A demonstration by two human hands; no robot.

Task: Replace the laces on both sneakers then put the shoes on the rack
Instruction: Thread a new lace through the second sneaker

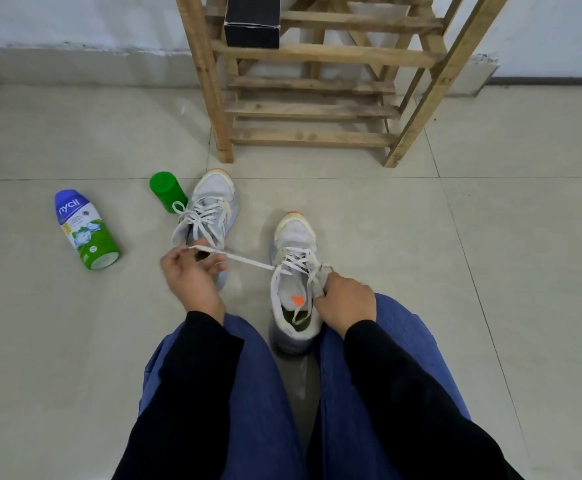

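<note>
Two pale grey sneakers with orange toe tips stand on the tiled floor, toes pointing away. The left sneaker is laced with a white lace. The right sneaker sits between my knees. My left hand pinches one end of the right sneaker's white lace, which runs taut from the eyelets out to the left. My right hand grips the sneaker's right collar and the other lace strand there. The wooden rack stands on the floor behind the shoes.
A blue, white and green powder bottle lies on its side at the left. A green container lies beside the left sneaker. A black box sits on an upper rack shelf. The wall runs behind.
</note>
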